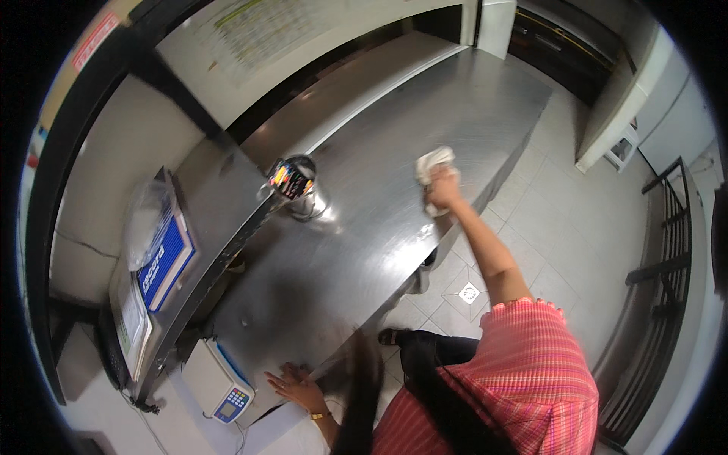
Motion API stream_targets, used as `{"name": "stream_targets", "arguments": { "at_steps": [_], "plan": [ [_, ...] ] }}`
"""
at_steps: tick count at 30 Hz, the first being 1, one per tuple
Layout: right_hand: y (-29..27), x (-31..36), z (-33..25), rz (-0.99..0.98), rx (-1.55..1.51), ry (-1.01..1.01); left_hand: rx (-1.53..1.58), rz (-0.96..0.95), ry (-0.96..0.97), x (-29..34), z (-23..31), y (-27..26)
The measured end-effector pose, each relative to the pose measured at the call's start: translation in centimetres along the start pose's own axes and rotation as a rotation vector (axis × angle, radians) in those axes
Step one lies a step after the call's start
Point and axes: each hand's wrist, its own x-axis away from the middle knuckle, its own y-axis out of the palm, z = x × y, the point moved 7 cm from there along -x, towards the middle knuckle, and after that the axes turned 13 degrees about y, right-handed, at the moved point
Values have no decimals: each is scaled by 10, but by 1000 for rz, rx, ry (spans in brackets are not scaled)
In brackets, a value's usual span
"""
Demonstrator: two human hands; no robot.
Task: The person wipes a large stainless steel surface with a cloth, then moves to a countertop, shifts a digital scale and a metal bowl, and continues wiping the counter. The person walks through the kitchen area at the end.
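Note:
My right hand (443, 186) presses a crumpled white cloth (436, 158) onto the long stainless steel counter (379, 182), near its right-hand edge. Its fingers are closed over the cloth, and that arm is stretched out. Nearer to me, my left hand (296, 388) rests on the counter's near end with its fingers spread and nothing in them. Just left of it stands a white weighing scale (216, 383) with a keypad and small display. Between the hands, toward the far side, a shiny metal holder (306, 205) is full of colourful pens or markers (290, 177).
On the raised shelf (216, 250) at left lie a blue book (165, 262), papers (130, 322) and a clear plastic bag (146, 220). A dark slatted rack (667, 250) lines the right wall. The tiled floor has a drain (469, 293). A white stool (623, 148) stands far right.

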Motion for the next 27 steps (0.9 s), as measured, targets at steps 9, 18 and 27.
{"name": "stream_targets", "arguments": {
  "at_steps": [9, 18, 27],
  "plan": [
    [16, 219, -155, -179, -245, -851, 186, 55, 22, 16, 133, -2],
    [-34, -48, 105, 58, -304, -639, -108, 81, -264, 94, 256, 17],
    [-73, -480, 474, 346, 7, 81, 149, -214, -546, 149, 457, 84]
  ]
}}
